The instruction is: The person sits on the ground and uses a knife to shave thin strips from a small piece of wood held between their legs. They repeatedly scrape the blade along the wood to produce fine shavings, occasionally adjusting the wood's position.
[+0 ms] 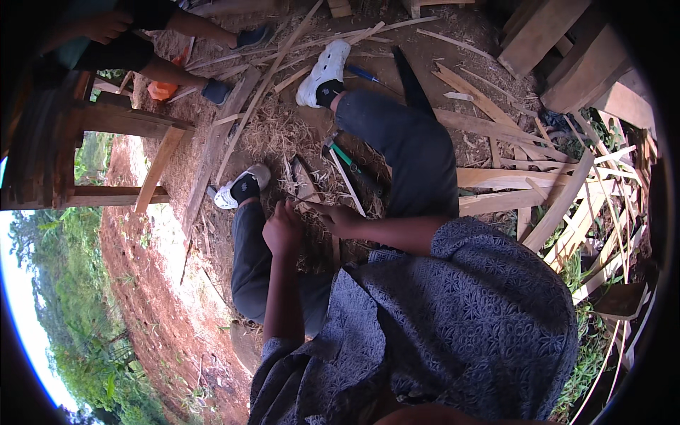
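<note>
Both my hands are in front of my body, between my spread knees. My left hand (pixel 282 228) is closed in a fist, its fingers wrapped around one end of a thin, narrow piece (pixel 312 204). My right hand (pixel 342 220) is closed on the other end; shade and size hide whether the piece is wood or metal. Just beyond my hands, a flat pale piece of wood (pixel 306 185) lies among shavings. A hammer (pixel 343 154) with a green and black handle rests on the ground beside my right leg, next to a pale wood strip (pixel 348 185).
A long dark blade-like tool (pixel 412 83) and a blue-handled tool (pixel 365 74) lie beyond my right knee. Split wood strips (pixel 496 178) pile up at right, with thick timber blocks (pixel 545 39) behind. Another person's legs (pixel 166 71) are at upper left, near an orange object (pixel 162 90).
</note>
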Tool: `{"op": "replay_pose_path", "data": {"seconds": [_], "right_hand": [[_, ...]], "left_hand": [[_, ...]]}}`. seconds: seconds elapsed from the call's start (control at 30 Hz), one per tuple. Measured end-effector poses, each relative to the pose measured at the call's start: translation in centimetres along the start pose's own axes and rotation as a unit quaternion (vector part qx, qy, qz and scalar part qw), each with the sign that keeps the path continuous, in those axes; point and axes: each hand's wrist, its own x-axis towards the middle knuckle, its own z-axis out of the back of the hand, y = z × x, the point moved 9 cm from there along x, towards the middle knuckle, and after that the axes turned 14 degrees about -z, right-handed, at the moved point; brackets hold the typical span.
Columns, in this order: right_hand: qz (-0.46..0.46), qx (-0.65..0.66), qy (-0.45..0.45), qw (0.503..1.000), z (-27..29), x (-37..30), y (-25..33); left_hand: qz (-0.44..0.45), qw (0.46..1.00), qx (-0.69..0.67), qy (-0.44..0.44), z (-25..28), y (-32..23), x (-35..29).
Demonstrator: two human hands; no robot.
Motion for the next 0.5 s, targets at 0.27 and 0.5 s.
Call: {"op": "replay_pose_path", "data": {"seconds": [0.27,0.5], "right_hand": [[0.026,0.064,0.013,0.998,0.5,0.3,3.2],[-0.085,-0.137,-0.020,0.987,-0.9,6.2,-9.6]], "left_hand": [[0.003,1.000,0.001,-0.007,-0.2,0.6,0.4],[-0.015,1.000,0.005,0.004,-0.9,-1.0,1.5]]}}
